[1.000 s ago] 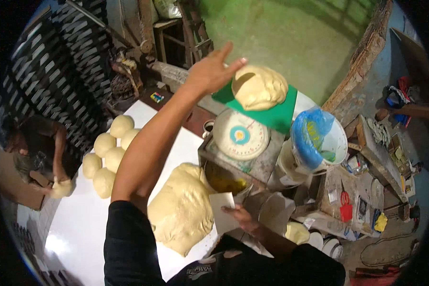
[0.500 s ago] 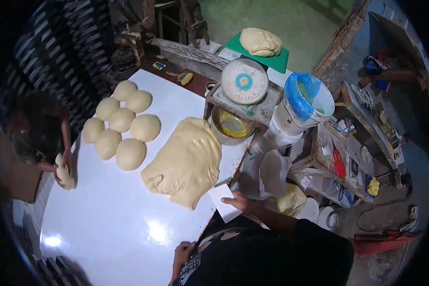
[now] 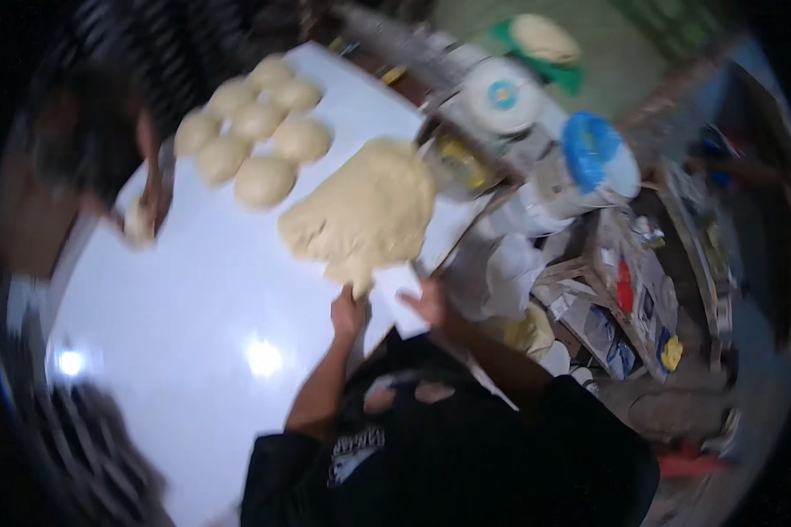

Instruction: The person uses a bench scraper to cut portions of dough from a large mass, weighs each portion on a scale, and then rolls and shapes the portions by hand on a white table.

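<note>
A large slab of pale yellow dough (image 3: pixel 369 198) lies on the white tabletop (image 3: pixel 193 299). My left hand (image 3: pixel 348 314) is at its near edge, fingers closed around a small tongue of it. In my right hand (image 3: pixel 429 304) is a flat white dough scraper (image 3: pixel 401 300), gripped at its right side, its far edge by the dough's near right corner. Several round dough balls (image 3: pixel 264 182) sit grouped to the left of the slab. The picture is smeared by motion, so fine finger detail is lost.
At the table's left edge, another person's hands (image 3: pixel 154 206) hold a dough piece (image 3: pixel 138 221). Beyond the slab stand a dial scale (image 3: pixel 502 95), a metal pot (image 3: pixel 455 167) and a white bucket (image 3: pixel 620 171) with blue plastic. More dough (image 3: pixel 545 39) rests on a green tray.
My left hand has moved from the table's near edge up to the dough and closed on it. My right hand brought the scraper closer to the dough. The whole view has shifted.
</note>
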The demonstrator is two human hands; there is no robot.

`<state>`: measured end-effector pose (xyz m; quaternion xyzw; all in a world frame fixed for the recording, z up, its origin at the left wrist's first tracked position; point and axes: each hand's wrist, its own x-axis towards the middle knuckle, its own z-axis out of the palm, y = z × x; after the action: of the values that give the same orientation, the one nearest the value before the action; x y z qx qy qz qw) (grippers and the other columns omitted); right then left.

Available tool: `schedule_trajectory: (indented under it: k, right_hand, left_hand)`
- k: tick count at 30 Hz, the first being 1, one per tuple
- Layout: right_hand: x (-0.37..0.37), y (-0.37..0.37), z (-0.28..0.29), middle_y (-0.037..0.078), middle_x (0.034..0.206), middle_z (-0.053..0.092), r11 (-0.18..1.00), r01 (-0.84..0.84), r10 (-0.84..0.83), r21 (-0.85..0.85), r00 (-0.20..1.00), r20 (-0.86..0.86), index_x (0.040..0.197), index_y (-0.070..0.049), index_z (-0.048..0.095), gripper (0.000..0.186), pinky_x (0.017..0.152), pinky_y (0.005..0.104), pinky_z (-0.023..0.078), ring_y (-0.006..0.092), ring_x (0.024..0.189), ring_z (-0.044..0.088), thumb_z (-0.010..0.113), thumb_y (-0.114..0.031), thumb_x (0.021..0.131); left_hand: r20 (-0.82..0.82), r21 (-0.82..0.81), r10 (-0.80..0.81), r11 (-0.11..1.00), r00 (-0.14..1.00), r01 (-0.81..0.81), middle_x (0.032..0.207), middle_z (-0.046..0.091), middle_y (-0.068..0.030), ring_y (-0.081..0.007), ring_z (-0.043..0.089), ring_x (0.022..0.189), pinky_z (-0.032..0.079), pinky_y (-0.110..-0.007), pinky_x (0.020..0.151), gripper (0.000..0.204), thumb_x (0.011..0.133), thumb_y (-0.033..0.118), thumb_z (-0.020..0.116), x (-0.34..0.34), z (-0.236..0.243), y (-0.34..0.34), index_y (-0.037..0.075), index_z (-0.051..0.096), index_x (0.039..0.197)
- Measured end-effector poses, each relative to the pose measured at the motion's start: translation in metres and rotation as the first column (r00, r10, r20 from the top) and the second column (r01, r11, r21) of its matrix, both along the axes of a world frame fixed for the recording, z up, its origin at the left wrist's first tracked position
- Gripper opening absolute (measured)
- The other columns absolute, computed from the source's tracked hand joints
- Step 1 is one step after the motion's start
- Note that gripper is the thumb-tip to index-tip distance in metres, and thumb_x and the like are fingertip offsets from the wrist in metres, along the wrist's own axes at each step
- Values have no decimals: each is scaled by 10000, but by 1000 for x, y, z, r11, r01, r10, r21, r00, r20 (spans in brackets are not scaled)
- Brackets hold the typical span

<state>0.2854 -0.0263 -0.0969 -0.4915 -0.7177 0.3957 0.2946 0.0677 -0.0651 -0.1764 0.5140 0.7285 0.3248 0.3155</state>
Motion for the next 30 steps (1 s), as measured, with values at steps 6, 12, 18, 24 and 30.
schedule_trajectory:
  k: [6,12,18,24,30]
  right_hand:
    - [-91,24,8,191,803,701,863,-475,324,174,783,531,1051,-26,689,249,675,510,551,441,761,688,650,-246,942]
    - [-136,51,-25,231,857,723,906,-368,418,-211,690,591,971,13,710,293,704,476,567,407,785,716,697,-268,890]
    - [-67,89,-22,95,1126,721,557,-376,38,-741,902,-429,1270,-34,656,518,876,353,545,176,982,672,782,-387,912]
    - [30,135,66,62,1156,702,570,-327,-235,-754,814,-531,1345,-20,599,517,901,348,529,172,1036,656,726,-334,956]
    - [91,171,52,58,1161,703,702,-159,-274,-694,839,-469,1331,-24,626,503,892,330,517,168,1038,655,696,-379,981]
  left_hand:
    - [375,-187,215,970,902,-153,758,697,-110,-195,659,678,525,-357,646,279,952,237,686,-43,34,-69,30,713,1138]
    - [315,-186,491,871,812,-455,897,703,-127,-146,655,806,527,-316,714,429,917,135,748,-40,29,-60,-19,607,1292]
    - [679,114,347,820,646,-560,1250,626,-132,-196,590,1066,500,-331,919,572,885,4,691,-59,95,41,50,428,1392]
    - [601,598,-238,767,763,-232,1156,673,-101,-158,620,1033,495,-300,912,207,943,58,705,7,348,259,-25,651,1125]
    - [335,831,-680,539,652,136,1038,736,-86,-194,691,913,539,-311,827,264,1028,260,636,197,487,460,20,731,1085]
